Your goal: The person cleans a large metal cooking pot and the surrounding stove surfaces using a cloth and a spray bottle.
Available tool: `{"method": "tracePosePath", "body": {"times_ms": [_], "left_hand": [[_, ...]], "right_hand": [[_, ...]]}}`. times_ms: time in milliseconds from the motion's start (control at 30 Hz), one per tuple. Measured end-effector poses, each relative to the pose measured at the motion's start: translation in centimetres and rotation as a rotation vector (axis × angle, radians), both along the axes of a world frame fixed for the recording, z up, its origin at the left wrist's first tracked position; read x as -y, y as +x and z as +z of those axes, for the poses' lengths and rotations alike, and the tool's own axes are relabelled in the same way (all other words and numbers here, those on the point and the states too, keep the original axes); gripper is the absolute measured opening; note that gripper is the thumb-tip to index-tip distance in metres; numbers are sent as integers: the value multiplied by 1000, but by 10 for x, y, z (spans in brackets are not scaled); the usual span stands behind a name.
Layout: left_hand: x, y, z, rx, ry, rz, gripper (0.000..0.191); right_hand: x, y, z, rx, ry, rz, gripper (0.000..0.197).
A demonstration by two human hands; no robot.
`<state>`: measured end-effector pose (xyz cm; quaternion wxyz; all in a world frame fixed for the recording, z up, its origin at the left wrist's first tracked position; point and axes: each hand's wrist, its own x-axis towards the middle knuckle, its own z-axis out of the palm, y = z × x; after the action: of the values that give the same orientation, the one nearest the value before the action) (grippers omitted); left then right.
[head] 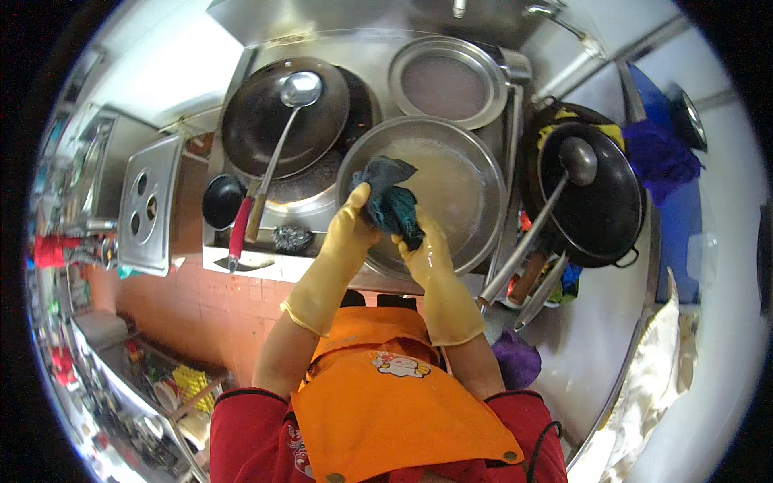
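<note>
Both my hands wear yellow rubber gloves and grip a dark teal cloth [392, 202], which is bunched and twisted between them. My left hand [355, 220] holds its left side, the thumb lying on top. At its lower right end, my right hand [424, 241] is closed around the fabric; that glove glistens as if wet. Below the cloth is a wide stainless steel basin [450, 181] with cloudy liquid in it. Behind it, a smaller metal basin [447, 84] also holds murky liquid.
Left of the basin, a wok [259, 121] carries a long-handled ladle [300, 90]. A steel wool scourer [293, 238] and a small black bowl [223, 202] lie near the counter's front edge. To the right, another black wok [610, 211] holds a ladle whose handle [525, 238] sticks out towards me.
</note>
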<state>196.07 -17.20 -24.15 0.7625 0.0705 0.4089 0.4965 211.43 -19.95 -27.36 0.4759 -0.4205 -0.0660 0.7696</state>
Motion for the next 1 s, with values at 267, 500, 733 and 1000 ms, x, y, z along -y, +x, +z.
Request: {"method": "tracePosePath", "body": {"times_ms": [267, 500, 733, 1000], "left_hand": [[39, -23, 35, -94, -82, -5, 55], [91, -75, 67, -156, 196, -271, 99], [170, -221, 77, -664, 179, -181, 96], [310, -408, 41, -760, -97, 271, 46]], "right_hand": [[-1, -13, -11, 497, 443, 51, 57], [52, -65, 72, 698, 445, 276, 51], [79, -191, 56, 808, 734, 334, 42], [123, -423, 123, 794, 1273, 866, 25]]}}
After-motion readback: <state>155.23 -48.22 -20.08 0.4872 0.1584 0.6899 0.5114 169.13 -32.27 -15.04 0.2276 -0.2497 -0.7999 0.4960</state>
